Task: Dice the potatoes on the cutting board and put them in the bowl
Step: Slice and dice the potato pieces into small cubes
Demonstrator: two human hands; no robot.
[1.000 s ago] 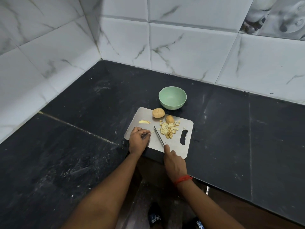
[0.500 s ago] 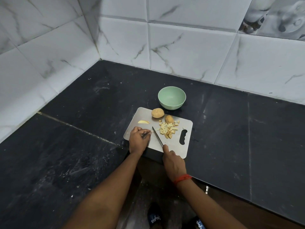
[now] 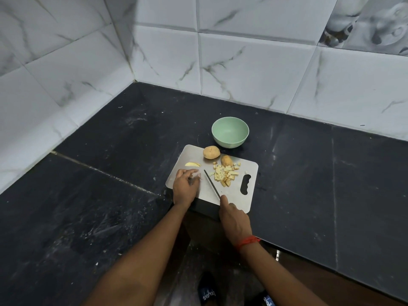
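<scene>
A steel cutting board (image 3: 234,196) lies at the front edge of the black counter. On it are a whole potato (image 3: 211,152), a cut potato piece with skin (image 3: 226,160), a pile of diced potato (image 3: 226,175) and one thin slice (image 3: 192,164). Just behind the board stands a green bowl (image 3: 230,131) with nothing visible in it. My right hand (image 3: 234,219) grips the knife (image 3: 211,183), whose blade lies on the board left of the dice. My left hand (image 3: 186,187) rests on the board's left part, fingers loosely stretched towards the blade, nothing visible in them.
The black stone counter (image 3: 309,173) runs into a corner of white marble-look wall tiles (image 3: 254,69). The board's near edge overhangs the counter front. My feet (image 3: 207,292) show on the floor below.
My left hand's fingers have uncurled and spread out towards the blade. The knife and my right hand have barely shifted.
</scene>
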